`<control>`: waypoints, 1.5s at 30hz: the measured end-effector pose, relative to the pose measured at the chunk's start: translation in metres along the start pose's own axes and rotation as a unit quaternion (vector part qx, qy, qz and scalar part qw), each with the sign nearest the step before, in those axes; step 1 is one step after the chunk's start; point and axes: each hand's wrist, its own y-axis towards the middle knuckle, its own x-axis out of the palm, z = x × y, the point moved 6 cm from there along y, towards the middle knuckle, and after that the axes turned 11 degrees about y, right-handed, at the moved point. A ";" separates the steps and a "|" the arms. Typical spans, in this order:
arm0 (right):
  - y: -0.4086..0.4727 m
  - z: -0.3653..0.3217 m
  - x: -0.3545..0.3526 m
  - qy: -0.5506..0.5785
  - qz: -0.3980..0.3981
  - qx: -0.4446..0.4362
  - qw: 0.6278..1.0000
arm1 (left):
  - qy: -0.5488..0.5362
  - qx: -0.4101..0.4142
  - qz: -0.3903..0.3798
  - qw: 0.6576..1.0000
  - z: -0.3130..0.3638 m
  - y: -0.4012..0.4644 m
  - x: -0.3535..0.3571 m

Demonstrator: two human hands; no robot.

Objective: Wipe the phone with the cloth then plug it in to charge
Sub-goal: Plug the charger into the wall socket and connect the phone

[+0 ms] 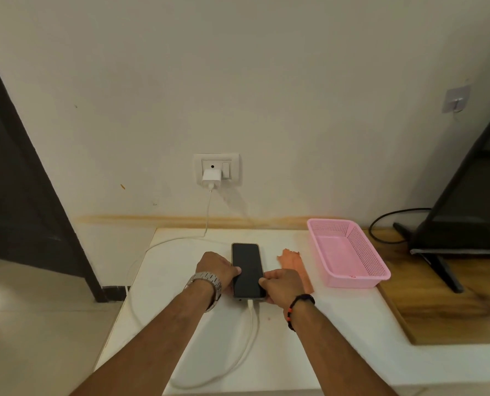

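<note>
A dark-screened phone (247,261) lies face up on the white table (309,338). My left hand (216,267) grips its left edge, thumb on the screen. My right hand (281,284) holds its lower right corner. A white charging cable (251,318) is plugged into the phone's near end and loops left and back to a white charger (211,180) in the wall socket (216,168). An orange cloth (292,261) lies flat just right of the phone, partly hidden behind my right hand.
A pink plastic basket (349,252) stands right of the cloth. Further right a black TV (472,207) on a stand sits on a wooden board (444,307), with a black cable behind. The table's left edge drops to a tiled floor (38,324).
</note>
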 end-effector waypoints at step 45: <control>-0.009 -0.120 0.039 0.152 -0.049 -0.069 0.985 | -0.347 -0.010 0.033 0.937 0.018 0.024 -0.136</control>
